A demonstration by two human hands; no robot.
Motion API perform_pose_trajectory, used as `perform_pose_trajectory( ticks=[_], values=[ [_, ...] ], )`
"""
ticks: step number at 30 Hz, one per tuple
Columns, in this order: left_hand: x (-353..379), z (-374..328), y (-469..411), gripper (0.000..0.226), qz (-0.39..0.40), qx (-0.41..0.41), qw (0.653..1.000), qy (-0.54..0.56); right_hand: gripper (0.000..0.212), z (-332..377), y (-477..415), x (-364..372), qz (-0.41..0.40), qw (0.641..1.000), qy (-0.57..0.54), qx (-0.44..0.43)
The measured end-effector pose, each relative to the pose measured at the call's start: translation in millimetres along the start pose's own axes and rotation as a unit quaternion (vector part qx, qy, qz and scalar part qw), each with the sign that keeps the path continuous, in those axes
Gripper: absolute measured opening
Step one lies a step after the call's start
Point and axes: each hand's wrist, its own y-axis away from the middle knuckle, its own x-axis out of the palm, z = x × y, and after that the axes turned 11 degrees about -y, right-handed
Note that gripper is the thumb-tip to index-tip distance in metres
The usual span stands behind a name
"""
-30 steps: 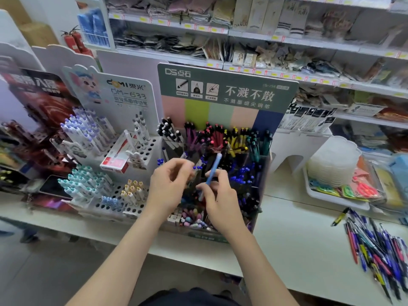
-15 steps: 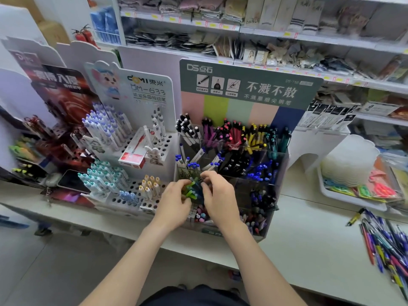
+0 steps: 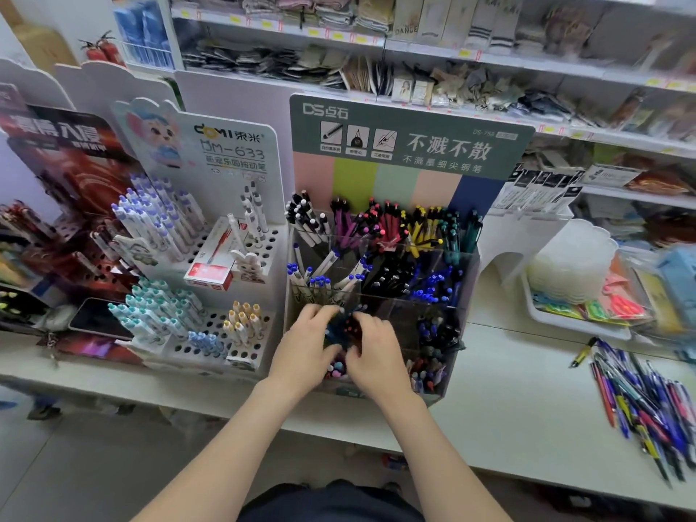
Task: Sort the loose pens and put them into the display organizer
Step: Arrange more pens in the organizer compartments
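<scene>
At the front left of the display organizer (image 3: 354, 178), in the third tier counting from its backboard, two hands meet over one bunch of dark pens (image 3: 342, 327). The left hand (image 3: 305, 348) curls its grip round the bunch from the left. The right hand (image 3: 376, 356) closes its grip on the same bunch from the right, with bent fingers. The organizer's back tier holds five colour groups: black-and-white, purple, red, yellow and green, set under five colour stripes. Right of the organizer, well apart on the counter (image 3: 508, 401), lies one heap of loose pens (image 3: 647, 405), too blurred to count. Just left of the organizer stands one white pen stand (image 3: 226, 160) carrying one red box (image 3: 209, 275).
</scene>
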Motion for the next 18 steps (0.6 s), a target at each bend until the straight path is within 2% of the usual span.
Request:
perform_pose_trajectory(
  ticks=[2,4,6,8,11,16,18],
  values=[
    [0.8,1.5,-2.6,0.049,-0.003,0.005,1.0,-0.007,0.056,-1.4,-2.2,-4.8,-0.067,0.994,-0.079,0.034],
    [0.5,2.3,-6.5,0.038,-0.047,-0.033,0.998,0.005,0.055,-4.8,-3.6,-10.1,-0.11,0.987,-0.09,0.079],
    [0.2,1.9,-9.0,0.038,-0.089,-0.072,0.993,0.021,0.058,-10.0,-4.9,-11.0,-0.059,0.991,-0.075,0.093],
    [0.3,1.5,-10.3,0.045,-0.077,-0.044,0.995,0.037,0.063,-8.9,-7.1,-8.4,-0.011,0.994,-0.086,0.073],
    [0.2,1.9,-9.7,0.058,-0.022,0.022,0.998,0.057,0.061,-0.3,-12.6,-4.1,-0.04,0.985,-0.142,0.088],
    [1.5,6.5,-5.8,0.054,-0.063,-0.036,0.997,0.031,0.059,0.9,-12.8,5.7,0.006,0.993,-0.112,0.031],
    [1.9,5.3,-1.8,0.048,-0.087,-0.038,0.995,0.016,0.06,-1.3,-9.9,3.3,-0.021,0.991,-0.128,0.041]
  ],
)
